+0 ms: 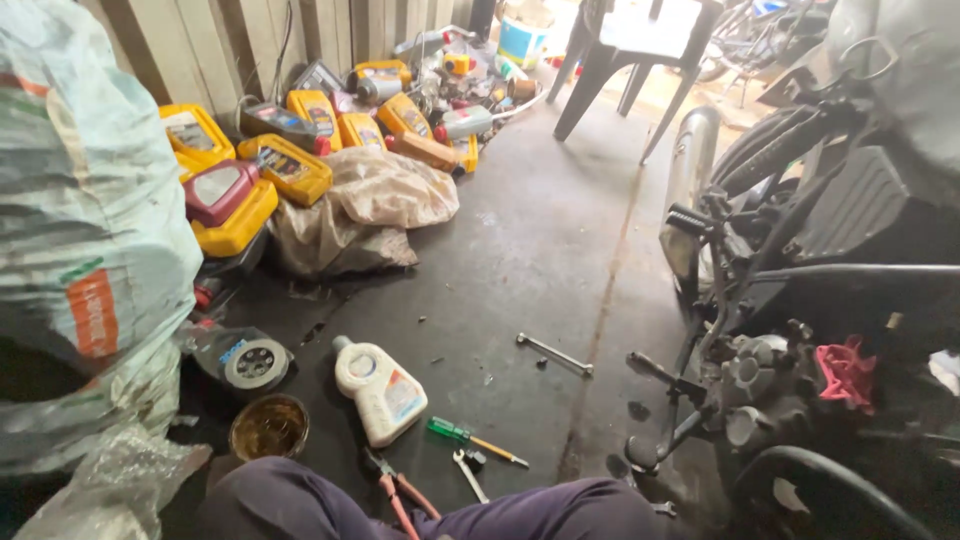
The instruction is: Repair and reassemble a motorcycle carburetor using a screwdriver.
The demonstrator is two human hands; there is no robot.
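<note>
Neither hand shows in the head view, so the state of either grip cannot be told; only the person's knees (430,510) in dark trousers fill the near edge. Nearest them on the concrete floor (540,250): red-handled pliers (400,495), a small spanner (468,472), a green-handled screwdriver (472,440). Just left lies a white oil bottle (380,390) on its side, beside a tin of brown liquid (269,427). A long wrench (553,353) lies farther off. The motorcycle engine (760,385) stands right, a red rag (848,370) on it. Yellow oil cans (290,165) are piled far left.
</note>
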